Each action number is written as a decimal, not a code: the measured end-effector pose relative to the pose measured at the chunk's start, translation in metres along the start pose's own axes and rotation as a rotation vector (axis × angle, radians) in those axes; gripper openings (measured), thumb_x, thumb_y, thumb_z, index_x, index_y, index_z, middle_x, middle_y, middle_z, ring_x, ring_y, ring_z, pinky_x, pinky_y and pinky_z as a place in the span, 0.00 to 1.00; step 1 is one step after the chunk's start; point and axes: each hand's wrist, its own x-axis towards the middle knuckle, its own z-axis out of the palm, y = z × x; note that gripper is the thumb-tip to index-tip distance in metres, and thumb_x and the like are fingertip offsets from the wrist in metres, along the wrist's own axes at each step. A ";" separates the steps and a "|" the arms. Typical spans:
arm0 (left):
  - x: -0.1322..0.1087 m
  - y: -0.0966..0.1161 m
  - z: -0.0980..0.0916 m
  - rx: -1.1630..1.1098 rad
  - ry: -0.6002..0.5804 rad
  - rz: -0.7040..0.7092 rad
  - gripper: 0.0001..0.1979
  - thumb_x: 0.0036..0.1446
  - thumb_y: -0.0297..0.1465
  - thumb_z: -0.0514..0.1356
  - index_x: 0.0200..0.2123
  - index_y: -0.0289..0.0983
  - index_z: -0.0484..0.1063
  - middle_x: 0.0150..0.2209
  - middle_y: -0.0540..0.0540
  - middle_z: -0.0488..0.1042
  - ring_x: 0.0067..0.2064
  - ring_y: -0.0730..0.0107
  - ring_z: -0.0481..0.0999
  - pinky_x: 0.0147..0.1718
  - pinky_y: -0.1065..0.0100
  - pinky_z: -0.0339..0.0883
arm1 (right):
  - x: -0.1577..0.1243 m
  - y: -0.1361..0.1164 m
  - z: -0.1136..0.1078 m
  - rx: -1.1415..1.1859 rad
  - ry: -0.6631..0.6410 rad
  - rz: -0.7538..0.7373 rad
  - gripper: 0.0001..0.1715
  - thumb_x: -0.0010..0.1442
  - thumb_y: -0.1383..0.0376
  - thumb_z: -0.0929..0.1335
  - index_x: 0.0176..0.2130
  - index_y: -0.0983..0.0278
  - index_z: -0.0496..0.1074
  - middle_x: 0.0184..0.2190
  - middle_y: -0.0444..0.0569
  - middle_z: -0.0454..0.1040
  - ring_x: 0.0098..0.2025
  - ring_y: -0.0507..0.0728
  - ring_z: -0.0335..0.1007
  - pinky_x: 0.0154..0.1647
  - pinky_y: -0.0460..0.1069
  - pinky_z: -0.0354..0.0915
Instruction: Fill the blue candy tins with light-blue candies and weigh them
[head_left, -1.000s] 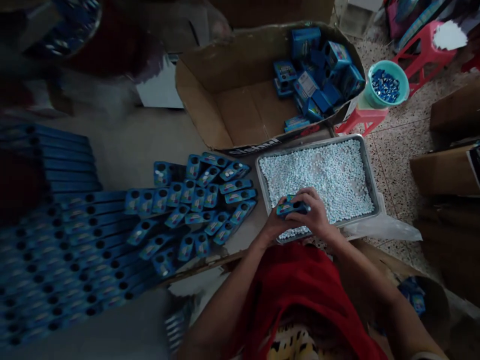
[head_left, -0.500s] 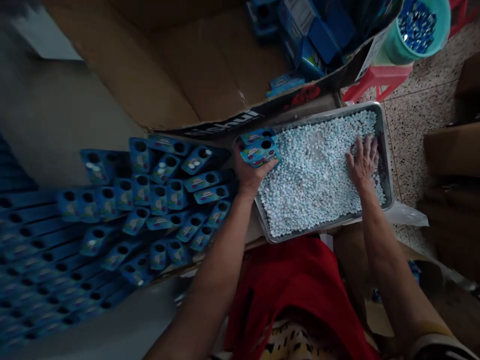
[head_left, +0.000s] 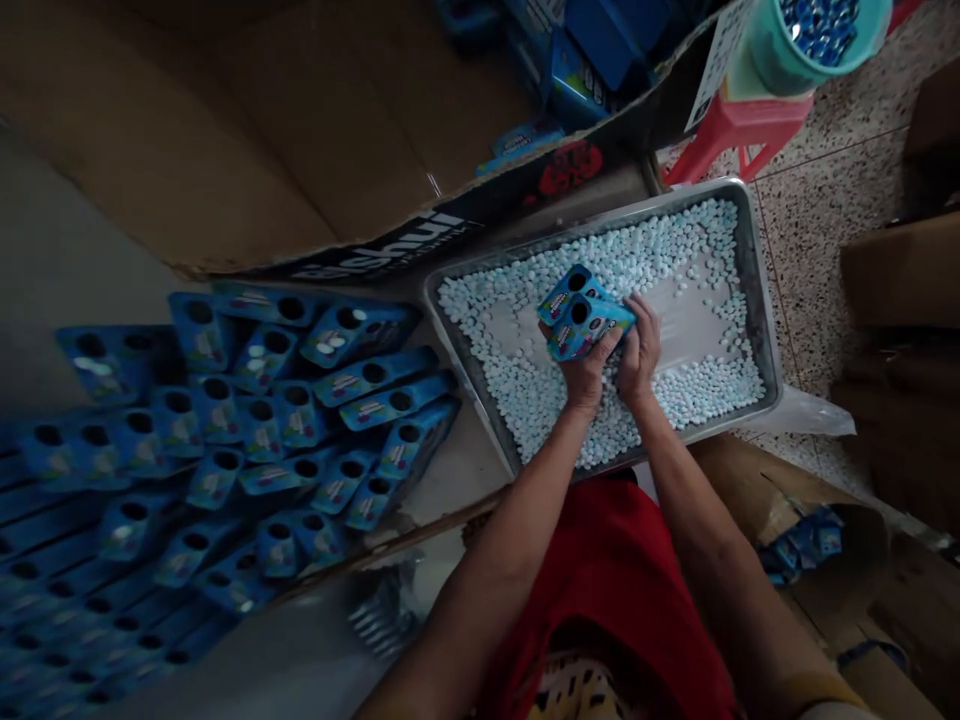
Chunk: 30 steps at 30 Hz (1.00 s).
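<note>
Two blue boxes [head_left: 581,318] are gripped in the left hand [head_left: 587,377], fingers curled tight around their lower ends, and held just above the metal tray [head_left: 759,300] of pale pellets [head_left: 675,235]. The right hand [head_left: 639,355] is set beside them, fingers pressed together and bent down; what they pinch cannot be told. Rows of blue packs [head_left: 300,410] are laid left of the tray, a cardboard carton [head_left: 262,150] behind.

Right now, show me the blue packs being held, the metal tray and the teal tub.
blue packs [head_left: 586,322], head view, printed face of the front pack.
metal tray [head_left: 697,315], head view, bare patch of its floor.
teal tub [head_left: 776,50], head view, its outer wall.
</note>
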 end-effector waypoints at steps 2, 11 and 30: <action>-0.004 0.009 0.019 -0.133 0.210 -0.016 0.37 0.59 0.58 0.70 0.57 0.37 0.71 0.66 0.39 0.75 0.67 0.52 0.76 0.68 0.47 0.70 | -0.005 -0.008 0.004 0.178 0.091 0.111 0.36 0.76 0.60 0.49 0.70 0.64 0.68 0.72 0.60 0.68 0.77 0.60 0.61 0.79 0.65 0.59; -0.012 0.061 -0.028 -0.064 0.198 0.178 0.48 0.33 0.43 0.86 0.55 0.45 0.67 0.52 0.49 0.79 0.50 0.63 0.83 0.56 0.60 0.79 | 0.008 -0.019 -0.004 1.665 0.198 0.861 0.14 0.71 0.59 0.64 0.49 0.59 0.77 0.42 0.46 0.86 0.47 0.56 0.84 0.60 0.60 0.80; -0.027 0.026 -0.099 0.380 0.036 0.488 0.41 0.49 0.44 0.80 0.60 0.47 0.62 0.58 0.42 0.74 0.58 0.53 0.81 0.60 0.48 0.78 | -0.001 -0.106 -0.038 1.489 -0.055 0.361 0.18 0.59 0.46 0.75 0.39 0.56 0.79 0.51 0.48 0.83 0.59 0.65 0.80 0.58 0.64 0.80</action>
